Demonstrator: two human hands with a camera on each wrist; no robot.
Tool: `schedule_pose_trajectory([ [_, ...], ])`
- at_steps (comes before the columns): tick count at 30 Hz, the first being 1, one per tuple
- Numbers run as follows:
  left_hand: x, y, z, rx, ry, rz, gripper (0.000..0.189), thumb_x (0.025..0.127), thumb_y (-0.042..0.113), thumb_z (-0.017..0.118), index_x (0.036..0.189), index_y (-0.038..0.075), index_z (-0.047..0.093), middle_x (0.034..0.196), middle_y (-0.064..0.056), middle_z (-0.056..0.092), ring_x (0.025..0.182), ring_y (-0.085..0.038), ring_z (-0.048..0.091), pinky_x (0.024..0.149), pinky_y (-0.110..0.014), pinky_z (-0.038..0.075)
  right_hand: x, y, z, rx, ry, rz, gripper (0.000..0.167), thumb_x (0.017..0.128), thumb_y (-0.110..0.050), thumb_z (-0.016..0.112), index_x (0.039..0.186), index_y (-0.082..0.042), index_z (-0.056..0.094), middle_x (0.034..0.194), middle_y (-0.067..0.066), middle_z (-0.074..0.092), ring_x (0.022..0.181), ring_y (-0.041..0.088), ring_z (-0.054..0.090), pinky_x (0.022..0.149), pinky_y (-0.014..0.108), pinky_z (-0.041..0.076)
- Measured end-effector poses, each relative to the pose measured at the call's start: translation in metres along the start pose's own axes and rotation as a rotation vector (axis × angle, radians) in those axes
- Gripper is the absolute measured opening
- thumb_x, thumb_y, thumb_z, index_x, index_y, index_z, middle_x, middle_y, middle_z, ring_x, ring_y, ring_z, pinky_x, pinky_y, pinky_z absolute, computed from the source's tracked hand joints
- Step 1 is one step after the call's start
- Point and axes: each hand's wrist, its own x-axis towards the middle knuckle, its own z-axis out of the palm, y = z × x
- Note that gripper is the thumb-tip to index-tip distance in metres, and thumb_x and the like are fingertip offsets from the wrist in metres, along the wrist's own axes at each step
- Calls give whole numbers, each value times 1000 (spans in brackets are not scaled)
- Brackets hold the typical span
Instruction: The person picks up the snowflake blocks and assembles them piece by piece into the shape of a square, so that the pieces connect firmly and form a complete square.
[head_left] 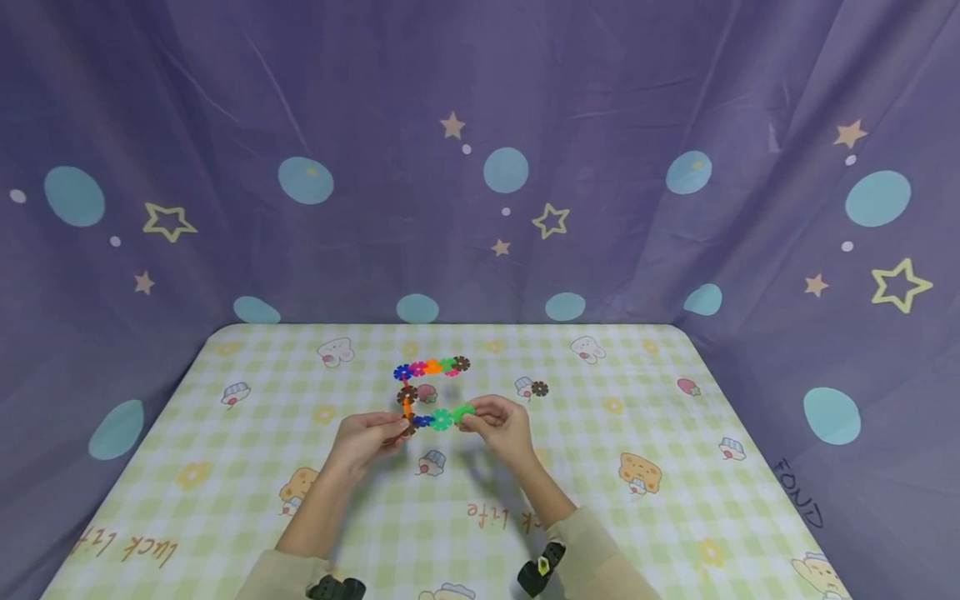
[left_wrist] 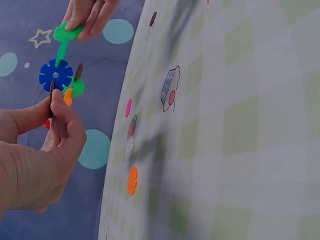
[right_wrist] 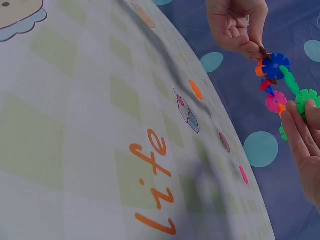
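Observation:
A C-shaped chain of colourful interlocking plastic discs is held up between both hands. My left hand (head_left: pixel 367 437) pinches a brown disc (left_wrist: pixel 51 97) at the chain's near left corner between thumb and fingers. From there a blue disc (left_wrist: pixel 56 75) and a green disc (head_left: pixel 441 419) lead right to a green end disc (right_wrist: pixel 306 102). That end disc is pinched by my right hand (head_left: pixel 501 425). Along the far side run a blue disc (head_left: pixel 403 372), a pink disc (right_wrist: pixel 276 101), orange and green ones and a brown disc (head_left: pixel 461 363). Fingers partly hide the gripped discs.
A loose brown disc (head_left: pixel 540 388) lies on the checked tablecloth (head_left: pixel 570 467), right of the chain. Loose orange (left_wrist: pixel 132 181) and pink discs (right_wrist: pixel 243 174) also lie there, below the chain. A purple curtain (head_left: pixel 480 75) stands behind the table.

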Motion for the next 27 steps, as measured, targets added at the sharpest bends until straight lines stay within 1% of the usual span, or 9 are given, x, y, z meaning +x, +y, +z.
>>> schedule_pose_trajectory([
  [4, 0, -1, 2, -7, -4, -4, 34, 85, 0, 67, 115, -16, 59, 73, -1, 69, 65, -9, 66, 67, -22, 61, -1, 0, 2, 7, -1, 55, 24, 82, 7, 68, 100, 19, 59, 94, 41, 63, 67, 6, 71, 74, 31, 62],
  [7, -1, -1, 4, -11, 0, -6, 35, 85, 1, 67, 115, -16, 59, 73, -1, 69, 64, -8, 65, 66, -21, 60, -2, 0, 2, -24, 8, 64, 23, 81, 7, 69, 99, 18, 60, 94, 40, 64, 67, 5, 70, 74, 32, 62],
  [13, 0, 2, 7, -20, 21, -7, 35, 85, 0, 67, 115, -15, 59, 73, -2, 69, 63, -7, 64, 65, -21, 60, -2, 0, 2, -68, 27, 34, 20, 80, 5, 71, 94, 17, 62, 92, 37, 66, 67, 3, 70, 76, 47, 59],
  [15, 0, 2, 9, -12, 33, -7, 34, 85, 0, 68, 115, -15, 59, 73, -2, 70, 62, -7, 64, 65, -21, 60, -2, 1, 1, -70, 31, 19, 18, 80, 6, 71, 93, 17, 63, 91, 37, 66, 67, 3, 70, 75, 49, 59],
  [18, 2, 2, 12, 3, 54, -10, 33, 85, 1, 68, 114, -14, 60, 73, -1, 70, 62, -6, 64, 65, -22, 60, -2, 2, 1, -70, 37, -6, 16, 79, 7, 71, 90, 16, 63, 90, 36, 66, 67, 4, 70, 73, 47, 60],
  [20, 2, 3, 13, 15, 68, -7, 33, 85, 2, 68, 113, -14, 61, 73, -1, 70, 61, -6, 64, 65, -22, 61, -2, 4, 1, -78, 43, -32, 14, 79, 7, 72, 87, 15, 63, 88, 35, 67, 67, 4, 71, 70, 43, 62],
  [24, 2, 3, 16, 38, 96, -2, 31, 85, 1, 69, 111, -14, 62, 73, -2, 70, 60, -6, 63, 65, -24, 61, -4, 6, 2, -123, 75, -95, 14, 78, 4, 74, 84, 12, 64, 86, 32, 69, 69, 4, 71, 69, 31, 62],
  [27, 0, 2, 19, 53, 97, -2, 28, 85, 0, 68, 108, -15, 63, 74, -4, 71, 59, -6, 63, 62, -22, 60, -4, 6, 4, -139, 109, -105, 15, 77, 2, 75, 84, 12, 65, 85, 31, 69, 69, 6, 71, 68, 26, 62],
])
